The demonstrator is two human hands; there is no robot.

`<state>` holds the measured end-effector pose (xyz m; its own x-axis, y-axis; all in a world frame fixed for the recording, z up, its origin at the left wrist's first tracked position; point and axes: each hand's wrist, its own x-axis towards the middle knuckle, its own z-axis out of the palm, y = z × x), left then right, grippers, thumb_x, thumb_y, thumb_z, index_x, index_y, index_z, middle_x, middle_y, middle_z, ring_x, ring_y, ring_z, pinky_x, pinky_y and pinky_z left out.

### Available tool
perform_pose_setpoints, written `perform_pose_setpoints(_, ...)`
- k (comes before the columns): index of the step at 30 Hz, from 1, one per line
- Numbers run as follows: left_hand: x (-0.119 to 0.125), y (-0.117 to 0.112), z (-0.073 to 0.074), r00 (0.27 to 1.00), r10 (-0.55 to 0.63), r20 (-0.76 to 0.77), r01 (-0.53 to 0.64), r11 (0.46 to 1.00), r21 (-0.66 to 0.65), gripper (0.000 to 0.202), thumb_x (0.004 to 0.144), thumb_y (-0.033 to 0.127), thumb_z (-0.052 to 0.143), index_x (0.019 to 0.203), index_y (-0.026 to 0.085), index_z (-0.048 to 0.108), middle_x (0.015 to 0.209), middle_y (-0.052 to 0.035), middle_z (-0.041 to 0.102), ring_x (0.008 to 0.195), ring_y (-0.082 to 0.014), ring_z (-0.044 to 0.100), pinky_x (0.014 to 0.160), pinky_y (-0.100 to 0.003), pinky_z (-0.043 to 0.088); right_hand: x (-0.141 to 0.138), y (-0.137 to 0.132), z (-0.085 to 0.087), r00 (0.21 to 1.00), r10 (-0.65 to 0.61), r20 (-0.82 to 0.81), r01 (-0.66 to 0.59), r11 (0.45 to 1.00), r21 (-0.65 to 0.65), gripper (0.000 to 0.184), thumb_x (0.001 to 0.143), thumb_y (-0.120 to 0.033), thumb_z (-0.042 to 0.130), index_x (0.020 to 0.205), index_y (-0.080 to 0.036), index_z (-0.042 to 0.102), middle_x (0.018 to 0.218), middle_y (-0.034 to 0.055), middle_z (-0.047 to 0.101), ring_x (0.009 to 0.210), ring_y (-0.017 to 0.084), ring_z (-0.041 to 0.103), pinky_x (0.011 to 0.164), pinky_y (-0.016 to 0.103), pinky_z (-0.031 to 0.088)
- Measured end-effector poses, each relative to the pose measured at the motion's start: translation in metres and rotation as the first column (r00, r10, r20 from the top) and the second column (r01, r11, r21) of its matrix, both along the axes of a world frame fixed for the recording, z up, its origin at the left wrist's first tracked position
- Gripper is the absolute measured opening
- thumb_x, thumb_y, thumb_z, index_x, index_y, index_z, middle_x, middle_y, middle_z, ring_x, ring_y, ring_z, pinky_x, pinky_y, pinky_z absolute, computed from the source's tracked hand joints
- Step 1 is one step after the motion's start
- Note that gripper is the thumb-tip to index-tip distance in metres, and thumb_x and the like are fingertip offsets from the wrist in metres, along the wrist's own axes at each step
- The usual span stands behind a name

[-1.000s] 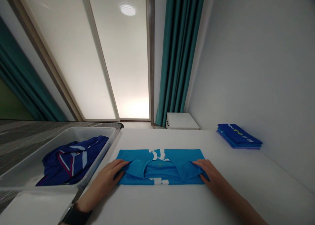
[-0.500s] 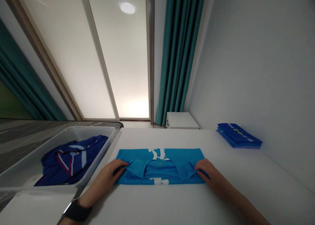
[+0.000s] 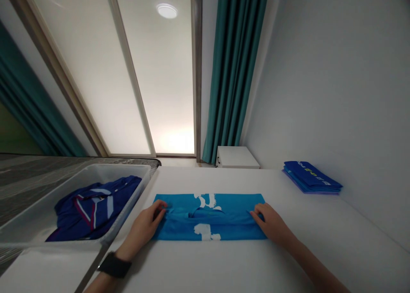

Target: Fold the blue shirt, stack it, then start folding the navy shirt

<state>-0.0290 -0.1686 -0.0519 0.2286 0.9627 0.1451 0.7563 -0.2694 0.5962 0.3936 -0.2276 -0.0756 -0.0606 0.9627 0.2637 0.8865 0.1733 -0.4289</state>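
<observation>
A light blue shirt (image 3: 209, 224) with white print lies folded into a wide band on the white table (image 3: 224, 267). My left hand (image 3: 145, 227) pinches the shirt's left end, fingers curled on the cloth. At the right end my right hand (image 3: 270, 224) grips the fabric the same way. Between the hands the near layer is lifted and rolled toward the far edge.
A grey plastic bin (image 3: 38, 218) to the left holds a dark blue garment (image 3: 92, 207). Folded dark blue shirts (image 3: 310, 177) are stacked at the table's right, by the wall. A small white cabinet (image 3: 237, 157) and teal curtains (image 3: 233, 71) stand beyond the table.
Both hands have drawn the shirt's near layer up and away from me, so the collar opening is now covered and the white print shows lower down.
</observation>
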Motion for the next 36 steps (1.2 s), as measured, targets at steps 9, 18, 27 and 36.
perform_pose_setpoints(9,0.0,0.001,-0.011,0.981,-0.008,-0.194,0.028,0.995,0.096,0.017,0.09,0.032,0.04,0.09,0.022,0.054,0.076,-0.0008,0.061,0.066,-0.0193,0.059,0.061,-0.029,0.04,-0.004,-0.003,0.003,0.991,-0.009,0.132,0.0,0.998,0.066,0.013,0.088,-0.02,0.042,0.086,-0.025,0.053,0.082,0.0042,0.06,0.077,0.022,0.058,0.068,0.033,0.044)
perform_pose_setpoints(18,-0.012,-0.01,0.005,0.843,-0.301,-0.445,0.442,0.86,0.256,0.026,0.098,0.029,0.042,0.106,0.025,0.066,0.111,-0.0041,0.067,0.101,-0.0235,0.059,0.09,-0.039,0.042,-0.019,-0.022,0.015,0.864,0.307,0.399,-0.389,0.91,0.141,0.03,0.096,-0.014,0.038,0.113,-0.024,0.062,0.106,0.0091,0.066,0.095,0.023,0.059,0.084,0.038,0.043)
perform_pose_setpoints(27,-0.007,-0.006,0.013,0.865,-0.346,-0.363,0.439,0.873,0.213,0.024,0.097,0.032,0.047,0.11,0.026,0.067,0.107,-0.004,0.067,0.097,-0.0207,0.062,0.09,-0.035,0.049,-0.03,-0.008,0.017,0.859,0.308,0.409,-0.384,0.916,0.116,0.024,0.093,-0.019,0.05,0.115,-0.022,0.059,0.105,0.0073,0.065,0.093,0.023,0.058,0.081,0.037,0.046)
perform_pose_setpoints(36,-0.002,0.003,0.01,0.888,-0.329,-0.32,0.406,0.889,0.21,0.025,0.097,0.033,0.043,0.098,0.024,0.067,0.099,-0.0046,0.066,0.09,-0.0211,0.061,0.087,-0.036,0.047,-0.046,0.007,0.024,0.849,0.257,0.461,-0.32,0.945,0.063,0.019,0.094,-0.012,0.043,0.091,-0.02,0.06,0.091,0.0067,0.064,0.085,0.022,0.057,0.075,0.034,0.042)
